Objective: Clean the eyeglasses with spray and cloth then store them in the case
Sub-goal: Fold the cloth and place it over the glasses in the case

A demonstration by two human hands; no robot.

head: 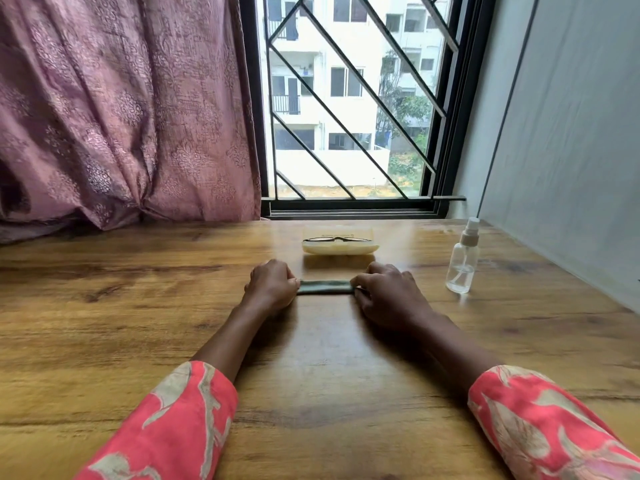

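Note:
A grey-green cloth (325,286), folded into a narrow strip, lies on the wooden table (138,306) between my hands. My left hand (272,287) pinches its left end with curled fingers, and my right hand (388,294) pinches its right end. Just beyond the cloth stands an open cream case (339,248) with its lid up. Dark-framed eyeglasses (336,239) lie inside the case. A clear spray bottle (463,265) with a white nozzle stands upright to the right of my right hand, apart from it.
A mauve patterned curtain (121,109) hangs behind the table at the left. A barred window (349,105) is straight ahead. A grey wall (561,150) borders the table's right side.

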